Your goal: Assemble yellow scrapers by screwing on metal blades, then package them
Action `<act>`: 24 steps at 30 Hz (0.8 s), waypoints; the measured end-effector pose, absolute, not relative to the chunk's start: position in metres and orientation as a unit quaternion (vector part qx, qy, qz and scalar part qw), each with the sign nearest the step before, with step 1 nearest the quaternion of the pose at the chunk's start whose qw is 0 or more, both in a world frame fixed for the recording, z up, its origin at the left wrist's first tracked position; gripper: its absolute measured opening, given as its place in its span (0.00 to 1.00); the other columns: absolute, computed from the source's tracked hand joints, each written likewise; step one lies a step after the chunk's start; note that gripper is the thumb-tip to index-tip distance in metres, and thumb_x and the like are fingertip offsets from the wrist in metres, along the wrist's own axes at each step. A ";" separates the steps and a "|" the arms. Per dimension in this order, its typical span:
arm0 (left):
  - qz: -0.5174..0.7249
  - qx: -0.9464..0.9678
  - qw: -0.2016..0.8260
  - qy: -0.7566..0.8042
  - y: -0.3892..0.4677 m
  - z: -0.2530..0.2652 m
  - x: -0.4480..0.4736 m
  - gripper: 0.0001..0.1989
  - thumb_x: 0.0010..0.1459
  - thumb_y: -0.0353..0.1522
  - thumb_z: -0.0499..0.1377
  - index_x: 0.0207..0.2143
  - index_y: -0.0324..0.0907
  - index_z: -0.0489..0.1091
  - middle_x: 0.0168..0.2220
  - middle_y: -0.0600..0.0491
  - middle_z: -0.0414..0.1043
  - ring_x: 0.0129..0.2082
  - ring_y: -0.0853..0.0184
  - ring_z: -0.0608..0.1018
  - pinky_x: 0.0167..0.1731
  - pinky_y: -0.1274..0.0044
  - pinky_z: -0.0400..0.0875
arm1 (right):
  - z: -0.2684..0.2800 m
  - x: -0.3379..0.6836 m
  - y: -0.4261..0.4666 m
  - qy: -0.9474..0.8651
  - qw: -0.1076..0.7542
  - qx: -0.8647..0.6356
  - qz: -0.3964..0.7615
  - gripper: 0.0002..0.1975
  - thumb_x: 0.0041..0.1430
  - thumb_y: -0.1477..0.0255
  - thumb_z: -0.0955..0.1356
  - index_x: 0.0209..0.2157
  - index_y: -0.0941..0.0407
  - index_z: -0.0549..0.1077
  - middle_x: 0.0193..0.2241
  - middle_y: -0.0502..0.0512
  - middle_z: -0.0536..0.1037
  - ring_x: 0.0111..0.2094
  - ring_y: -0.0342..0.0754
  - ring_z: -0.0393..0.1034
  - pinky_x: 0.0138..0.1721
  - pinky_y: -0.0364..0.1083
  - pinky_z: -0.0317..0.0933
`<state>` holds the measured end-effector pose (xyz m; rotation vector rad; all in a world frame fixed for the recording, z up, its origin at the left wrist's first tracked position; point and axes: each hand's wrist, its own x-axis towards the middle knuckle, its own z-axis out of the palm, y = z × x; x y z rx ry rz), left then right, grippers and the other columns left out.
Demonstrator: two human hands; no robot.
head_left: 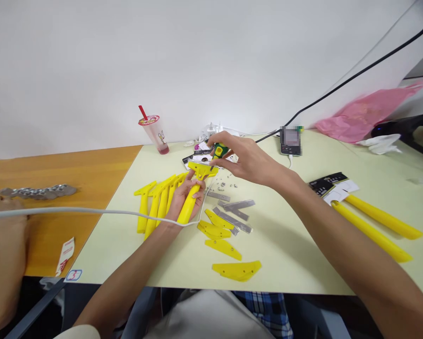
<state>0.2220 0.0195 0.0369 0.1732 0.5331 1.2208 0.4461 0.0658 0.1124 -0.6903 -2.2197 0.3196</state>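
Note:
My left hand [183, 200] is wrapped round the handle of a yellow scraper [190, 205], its wide head pointing away from me. A metal blade strip shows along the head's far edge. In my right hand [241, 155] is a short green and yellow screwdriver [219, 151], its tip down at the right part of the scraper head. Several yellow scraper handles [155, 207] lie side by side left of my left hand. Loose yellow cover plates [236, 270] lie nearer to me, beside metal blades [234, 219]. Small screws [223, 184] are scattered below my right hand.
A cup with a red straw [156, 134] stands by the wall. A phone [291, 140] lies at the back with a cable. Two yellow handles [377, 228] with black-and-white cards rest on the right. A white cable [91, 210] crosses in front. Another person's arm [6, 245] is at left.

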 end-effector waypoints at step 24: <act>0.578 0.085 0.767 0.263 0.019 0.040 0.219 0.23 0.65 0.17 0.57 0.57 0.45 0.71 0.56 0.44 0.73 0.35 0.77 0.81 0.22 0.90 0.66 | 0.146 0.488 0.066 -0.847 0.158 -0.482 0.159 0.14 0.65 0.63 0.75 0.48 0.48 0.72 0.34 0.52 0.81 0.33 0.53 0.74 0.36 0.49 0.60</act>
